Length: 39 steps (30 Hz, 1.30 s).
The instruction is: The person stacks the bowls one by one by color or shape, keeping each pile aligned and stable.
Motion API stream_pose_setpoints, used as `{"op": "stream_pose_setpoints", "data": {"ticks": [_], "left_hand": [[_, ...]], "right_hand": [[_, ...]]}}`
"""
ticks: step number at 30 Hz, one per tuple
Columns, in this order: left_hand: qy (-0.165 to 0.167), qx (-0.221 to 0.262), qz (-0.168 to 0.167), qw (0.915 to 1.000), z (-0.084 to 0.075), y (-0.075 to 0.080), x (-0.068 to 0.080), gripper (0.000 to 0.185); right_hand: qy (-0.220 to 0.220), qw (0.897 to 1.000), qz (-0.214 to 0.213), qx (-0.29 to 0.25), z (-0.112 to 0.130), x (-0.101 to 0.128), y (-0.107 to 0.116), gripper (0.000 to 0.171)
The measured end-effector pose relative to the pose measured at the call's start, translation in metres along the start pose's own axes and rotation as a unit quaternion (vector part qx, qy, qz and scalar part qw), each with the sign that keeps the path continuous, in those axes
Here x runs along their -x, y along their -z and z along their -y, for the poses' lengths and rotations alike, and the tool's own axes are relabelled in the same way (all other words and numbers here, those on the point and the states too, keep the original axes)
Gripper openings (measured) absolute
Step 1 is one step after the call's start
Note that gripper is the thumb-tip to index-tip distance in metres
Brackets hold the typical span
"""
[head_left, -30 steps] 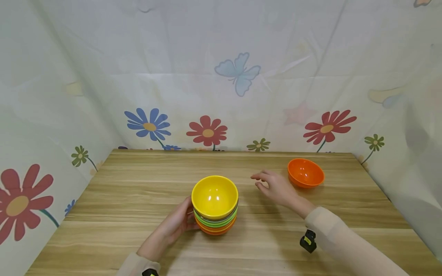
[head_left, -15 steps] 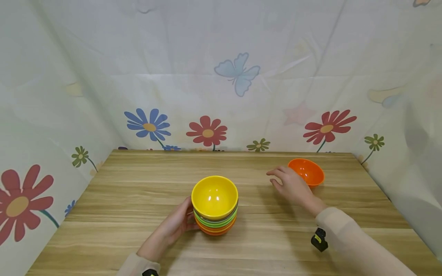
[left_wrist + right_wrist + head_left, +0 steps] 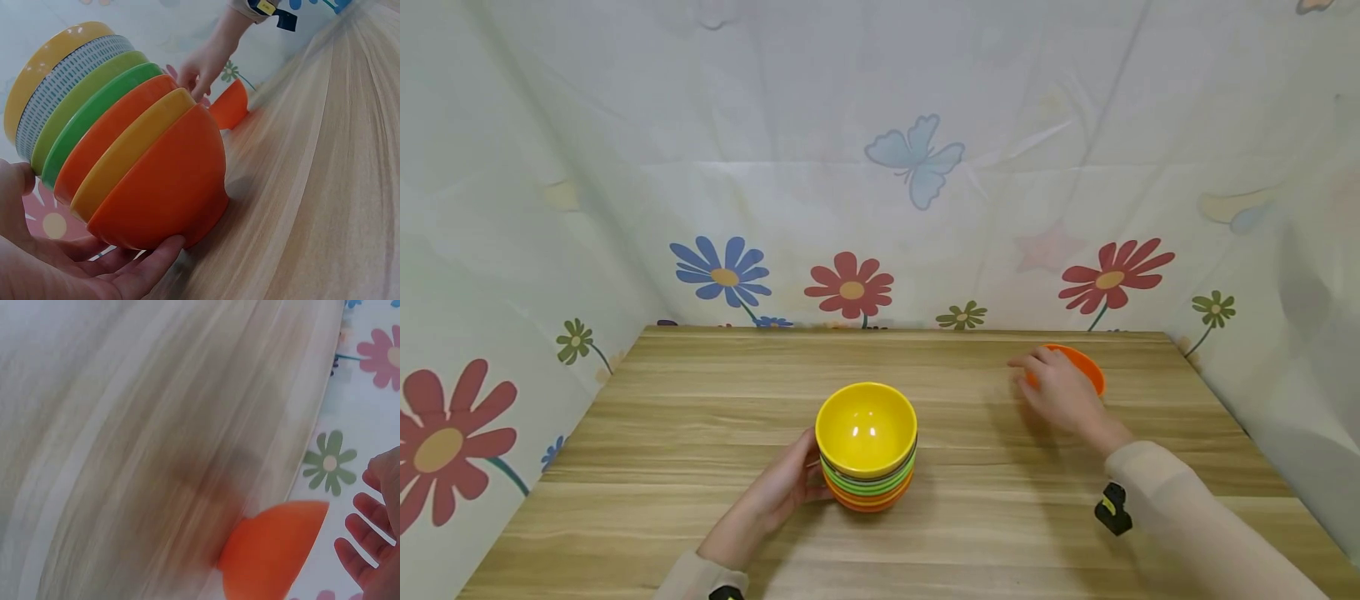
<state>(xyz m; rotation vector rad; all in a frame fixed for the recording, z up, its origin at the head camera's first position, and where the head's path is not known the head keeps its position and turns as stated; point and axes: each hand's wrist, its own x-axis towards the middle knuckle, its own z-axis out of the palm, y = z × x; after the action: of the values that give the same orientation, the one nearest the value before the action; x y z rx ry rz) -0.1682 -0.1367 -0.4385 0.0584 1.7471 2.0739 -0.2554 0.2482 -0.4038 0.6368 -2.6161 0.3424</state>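
Observation:
A stack of several bowls (image 3: pixel 868 492) stands on the table, with a yellow bowl (image 3: pixel 867 429) on top and patterned, green and orange ones below. My left hand (image 3: pixel 786 479) cups the stack's left side; in the left wrist view its fingers (image 3: pixel 147 269) curve along the lower orange bowl (image 3: pixel 165 181). Farther right, a single orange bowl (image 3: pixel 1086 367) rests on the table, partly covered in the head view by my right hand (image 3: pixel 1060 392). The right wrist view has that hand's fingers (image 3: pixel 369 534) loosely bent beside the bowl, apart from its rim and holding nothing.
The wooden table (image 3: pixel 715 400) runs back to a white cloth wall (image 3: pixel 760 200) printed with flowers and a butterfly. More cloth hangs at both sides. A black wrist device (image 3: pixel 1112 508) sits on the right sleeve.
My right hand has moved right and slightly back, from between the stack and the single orange bowl to over that bowl. The left hand and the stack have not moved.

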Motion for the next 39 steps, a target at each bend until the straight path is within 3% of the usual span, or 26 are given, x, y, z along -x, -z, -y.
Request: {"op": "stream_pose_setpoints", "data": {"ticks": [10, 22, 39], "left_hand": [[0.003, 0.000, -0.001, 1.0000, 0.000, 0.000, 0.000, 0.078], [0.003, 0.002, -0.004, 1.0000, 0.000, -0.001, 0.000, 0.076], [0.004, 0.002, 0.002, 1.0000, -0.001, -0.001, 0.001, 0.078]], "right_hand": [[0.002, 0.999, -0.041, 0.013, -0.023, 0.002, 0.001, 0.025], [-0.128, 0.991, 0.034, 0.025, -0.041, 0.007, 0.012, 0.029], [-0.209, 0.973, 0.093, 0.029, -0.054, 0.009, 0.023, 0.038]]}}
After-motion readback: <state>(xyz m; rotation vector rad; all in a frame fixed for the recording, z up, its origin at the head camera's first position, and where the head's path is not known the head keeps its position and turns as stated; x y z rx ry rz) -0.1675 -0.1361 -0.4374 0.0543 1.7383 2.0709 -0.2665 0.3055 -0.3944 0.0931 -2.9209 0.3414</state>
